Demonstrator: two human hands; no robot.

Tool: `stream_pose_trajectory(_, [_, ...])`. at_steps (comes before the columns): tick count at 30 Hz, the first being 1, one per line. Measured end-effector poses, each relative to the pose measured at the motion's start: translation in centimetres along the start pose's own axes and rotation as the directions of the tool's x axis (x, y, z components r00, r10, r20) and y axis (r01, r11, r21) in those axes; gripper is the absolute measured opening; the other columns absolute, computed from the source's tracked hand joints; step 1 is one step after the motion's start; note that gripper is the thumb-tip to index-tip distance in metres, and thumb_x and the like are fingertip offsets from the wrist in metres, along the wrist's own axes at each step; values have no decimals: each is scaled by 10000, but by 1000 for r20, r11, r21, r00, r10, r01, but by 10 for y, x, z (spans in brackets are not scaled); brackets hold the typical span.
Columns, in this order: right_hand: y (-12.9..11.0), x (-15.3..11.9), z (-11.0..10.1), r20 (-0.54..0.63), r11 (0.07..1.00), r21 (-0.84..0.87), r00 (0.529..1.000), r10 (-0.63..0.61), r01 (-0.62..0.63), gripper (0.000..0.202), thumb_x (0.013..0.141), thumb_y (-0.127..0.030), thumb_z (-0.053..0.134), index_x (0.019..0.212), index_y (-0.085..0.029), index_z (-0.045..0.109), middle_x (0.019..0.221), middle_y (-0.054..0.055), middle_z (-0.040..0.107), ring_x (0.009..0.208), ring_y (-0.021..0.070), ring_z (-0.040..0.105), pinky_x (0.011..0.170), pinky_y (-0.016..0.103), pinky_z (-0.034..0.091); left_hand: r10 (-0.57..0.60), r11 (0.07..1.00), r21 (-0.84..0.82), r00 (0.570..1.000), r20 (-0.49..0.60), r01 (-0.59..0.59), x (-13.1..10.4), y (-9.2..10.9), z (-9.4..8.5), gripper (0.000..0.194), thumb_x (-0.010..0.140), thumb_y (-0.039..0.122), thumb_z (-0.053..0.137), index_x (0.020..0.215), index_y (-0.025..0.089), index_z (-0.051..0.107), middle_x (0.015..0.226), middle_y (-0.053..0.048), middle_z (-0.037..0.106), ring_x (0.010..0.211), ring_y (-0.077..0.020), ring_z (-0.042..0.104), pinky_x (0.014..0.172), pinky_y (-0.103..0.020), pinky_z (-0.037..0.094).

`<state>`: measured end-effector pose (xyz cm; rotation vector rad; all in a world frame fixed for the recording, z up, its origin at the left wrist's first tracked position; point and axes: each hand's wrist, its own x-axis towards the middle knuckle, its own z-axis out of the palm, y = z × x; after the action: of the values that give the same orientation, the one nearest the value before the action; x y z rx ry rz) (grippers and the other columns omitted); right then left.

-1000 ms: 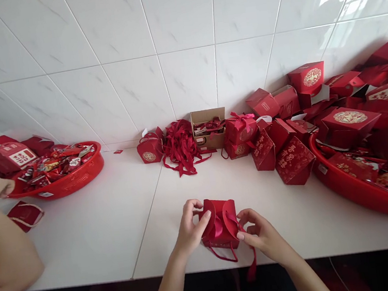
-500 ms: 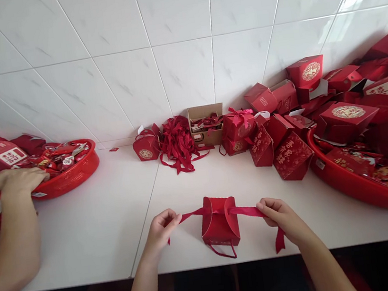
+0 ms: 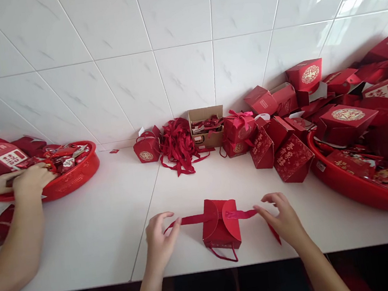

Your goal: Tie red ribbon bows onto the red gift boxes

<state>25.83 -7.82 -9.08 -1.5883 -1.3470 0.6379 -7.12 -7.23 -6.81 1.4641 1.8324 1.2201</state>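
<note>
A glossy white tiled wall [image 3: 110, 27] backs the seamed white desk [image 3: 99, 239]. Near its front edge sits a small red cardboard box [image 3: 222, 238], between the left hand [image 3: 157, 240] and right hand [image 3: 285, 219], their fingers spread at its flat red ribbon [image 3: 192, 219].

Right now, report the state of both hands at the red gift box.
Left hand: open, not pinching the red ribbon that reaches it.
Right hand: open, at the ribbon's other side; whether it touches cannot be told.
</note>
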Motion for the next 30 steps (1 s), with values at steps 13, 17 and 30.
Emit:
stream_pose_trajectory(13, [-27, -46, 39, 587, 748, 402, 776, 231, -528, 441, 852, -617, 497, 771, -196, 598, 506, -52, 480, 399, 81, 369, 417, 218, 278, 58, 981, -193, 931, 361, 14, -44, 17, 34, 272, 809, 342, 583, 1048, 266, 688, 795, -45, 667, 657, -199, 604, 641, -306, 512])
stream_pose_trajectory(17, [-23, -33, 51, 414, 444, 725, 849, 329, -526, 322, 810, -544, 610, 775, -224, 608, 724, -13, 585, 524, 102, 488, 467, 237, 399, -57, 869, -449, 945, 322, 206, -40, 15, 46, 503, 835, 286, 560, 1332, 295, 485, 1155, -76, 614, 937, -202, 621, 796, -314, 514])
stream_pose_trajectory(30, [-31, -12, 10, -77, 461, 879, 915, 395, -125, 191, 713, -327, 786, 870, -233, 733, 857, -4, 678, 641, 85, 585, 629, 229, 548, -357, 424, -901, 931, -73, 92, 7, 45, 4, 327, 725, 404, 748, 974, 192, 729, 701, 14, 616, 681, -95, 565, 603, -203, 466])
